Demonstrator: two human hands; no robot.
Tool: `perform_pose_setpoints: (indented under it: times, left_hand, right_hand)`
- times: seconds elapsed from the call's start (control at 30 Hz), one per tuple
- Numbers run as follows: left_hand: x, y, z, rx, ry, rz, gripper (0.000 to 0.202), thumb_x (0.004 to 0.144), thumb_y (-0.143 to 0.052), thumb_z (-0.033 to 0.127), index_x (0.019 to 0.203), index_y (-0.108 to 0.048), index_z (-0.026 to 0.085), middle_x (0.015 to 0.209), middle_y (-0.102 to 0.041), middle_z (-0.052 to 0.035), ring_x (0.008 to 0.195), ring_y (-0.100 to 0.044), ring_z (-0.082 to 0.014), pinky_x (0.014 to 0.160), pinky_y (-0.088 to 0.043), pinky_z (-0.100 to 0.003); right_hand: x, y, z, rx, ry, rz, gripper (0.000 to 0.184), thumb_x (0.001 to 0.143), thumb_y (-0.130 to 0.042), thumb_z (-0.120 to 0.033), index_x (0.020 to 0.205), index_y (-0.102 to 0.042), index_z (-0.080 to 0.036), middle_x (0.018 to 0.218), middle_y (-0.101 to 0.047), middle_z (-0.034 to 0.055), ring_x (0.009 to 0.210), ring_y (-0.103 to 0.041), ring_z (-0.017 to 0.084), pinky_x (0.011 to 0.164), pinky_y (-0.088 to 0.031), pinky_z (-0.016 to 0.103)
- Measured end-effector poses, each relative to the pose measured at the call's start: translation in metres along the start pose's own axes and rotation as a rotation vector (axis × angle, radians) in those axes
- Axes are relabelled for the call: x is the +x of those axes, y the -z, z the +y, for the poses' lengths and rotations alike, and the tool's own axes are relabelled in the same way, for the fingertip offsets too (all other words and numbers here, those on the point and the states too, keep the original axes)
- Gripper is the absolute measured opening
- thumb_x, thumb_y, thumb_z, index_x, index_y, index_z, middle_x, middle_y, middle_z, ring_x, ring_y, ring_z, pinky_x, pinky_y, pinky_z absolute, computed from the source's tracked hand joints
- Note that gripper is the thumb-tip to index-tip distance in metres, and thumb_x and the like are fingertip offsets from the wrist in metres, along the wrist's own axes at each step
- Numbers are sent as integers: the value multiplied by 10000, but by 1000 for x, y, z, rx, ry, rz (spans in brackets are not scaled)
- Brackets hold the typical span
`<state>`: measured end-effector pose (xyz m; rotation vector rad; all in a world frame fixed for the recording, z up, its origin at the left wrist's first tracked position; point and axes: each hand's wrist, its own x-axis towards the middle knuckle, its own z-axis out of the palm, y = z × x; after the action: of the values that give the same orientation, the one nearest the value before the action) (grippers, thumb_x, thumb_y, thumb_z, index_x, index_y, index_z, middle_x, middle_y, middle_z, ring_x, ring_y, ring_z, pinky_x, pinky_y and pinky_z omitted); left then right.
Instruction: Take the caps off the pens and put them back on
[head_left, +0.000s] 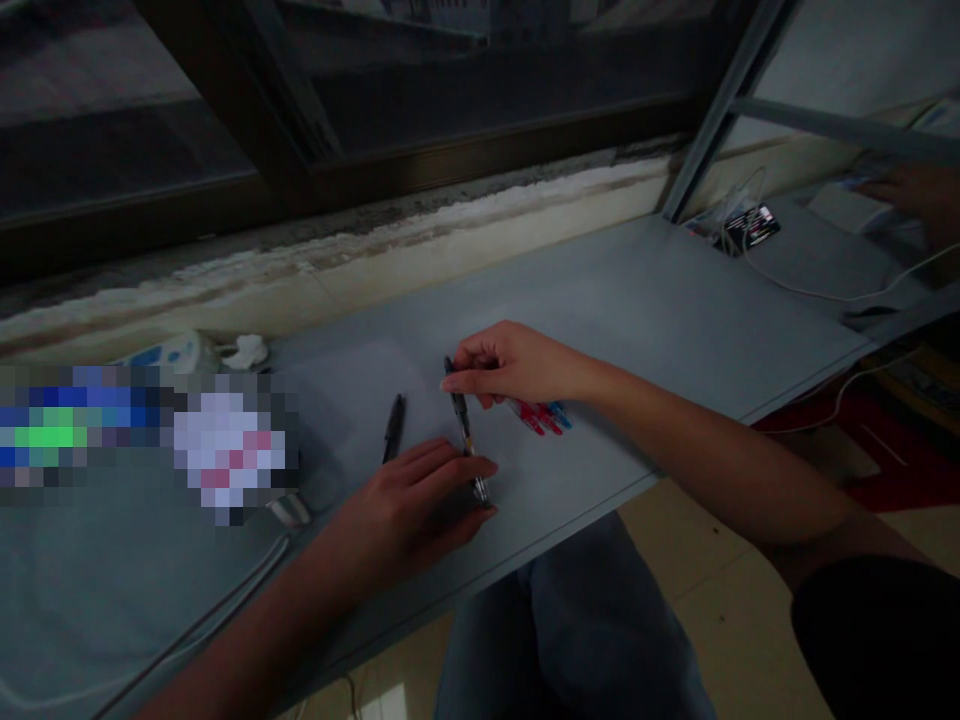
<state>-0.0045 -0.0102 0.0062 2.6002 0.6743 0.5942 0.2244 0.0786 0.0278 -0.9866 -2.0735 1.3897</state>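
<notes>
My right hand pinches the black upper part of a pen between thumb and fingertips. An orange-yellow section shows midway along it, and its lower end is clear. My left hand has thumb and index finger around that clear end; its other fingers are bent over the table. Whether the two parts are joined is too dark to tell. Another black pen lies just beyond my left hand. Under my right wrist lie several red pens and a blue pen, partly hidden by the hand.
The grey table runs along a windowsill. On its left are a blurred-out item, a white roll and a cable. Beyond a metal post lie a lit phone and another person's hand.
</notes>
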Motion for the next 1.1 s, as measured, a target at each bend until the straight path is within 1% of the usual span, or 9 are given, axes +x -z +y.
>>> perform_pose_setpoints:
  times: [0.4, 0.53, 0.63, 0.73, 0.83, 0.9, 0.97, 1.03, 1.1]
  left_hand:
    - [3, -1, 1, -30, 10, -16, 209, 1003, -649, 207, 1212, -647, 204, 1022, -722, -57, 917, -706, -184, 788, -588, -302]
    - [2, 0, 1, -24, -4, -27, 200, 1009, -615, 166, 1203, -642, 202, 994, -725, -55, 895, -701, -183, 766, -582, -302]
    - [1, 2, 2, -36, -17, -21, 228, 994, -666, 205, 1220, -635, 205, 980, -727, -50, 897, -700, -189, 771, -582, -308]
    - [0, 2, -1, -39, 20, -10, 291, 976, -711, 242, 1251, -626, 204, 1029, -724, -62, 931, -703, -193, 801, -585, -315]
    - [-2, 0, -4, -62, 58, -10, 255, 978, -677, 174, 1227, -638, 204, 1015, -713, -54, 892, -696, -168, 773, -571, -287]
    - [-3, 0, -6, -86, 70, -8, 231, 970, -668, 147, 1193, -652, 205, 959, -701, -34, 833, -686, -148, 734, -559, -265]
    - [-3, -1, -7, -109, 91, 5, 226, 965, -680, 156, 1185, -657, 206, 923, -693, -19, 806, -689, -136, 725, -560, -251]
    - [-2, -1, -6, -126, 118, 8, 229, 963, -695, 183, 1189, -658, 204, 916, -692, -14, 792, -699, -128, 726, -567, -243]
    - [0, -1, -5, -128, 148, -2, 208, 970, -681, 194, 1177, -665, 203, 918, -693, -15, 777, -702, -123, 717, -570, -240]
  right_hand:
    - [-3, 3, -4, 29, 12, -42, 299, 945, -694, -384, 782, -602, -151, 631, -626, -26, 560, -537, 79, 575, -416, 228]
    - [-2, 1, -3, 17, -4, -53, 359, 931, -707, -455, 771, -600, -153, 636, -633, -17, 561, -534, 83, 583, -415, 233]
    - [-3, 3, -3, -20, 7, -56, 421, 955, -656, -528, 776, -610, -150, 659, -646, -3, 570, -545, 90, 593, -410, 235]
    - [-6, 15, -5, -184, -11, 26, 504, 1029, -505, -568, 783, -622, -144, 691, -665, 18, 578, -550, 93, 608, -381, 239]
    - [-11, 35, -4, -657, -97, 119, 529, 1027, -512, -545, 743, -669, -128, 690, -669, 59, 598, -508, 118, 602, -312, 279]
    - [-15, 47, -4, -873, -268, 16, 505, 998, -558, -532, 770, -724, -114, 708, -698, 97, 575, -500, 138, 587, -292, 306]
    - [-17, 53, -3, -893, -403, -136, 513, 988, -573, -531, 760, -748, -106, 709, -726, 115, 553, -522, 145, 585, -314, 311]
    - [-17, 53, -3, -835, -435, -227, 495, 990, -579, -504, 756, -760, -107, 711, -748, 109, 551, -549, 144, 595, -345, 304]
    - [-15, 49, -3, -805, -403, -247, 463, 988, -586, -468, 755, -766, -110, 701, -754, 96, 559, -562, 142, 603, -364, 297]
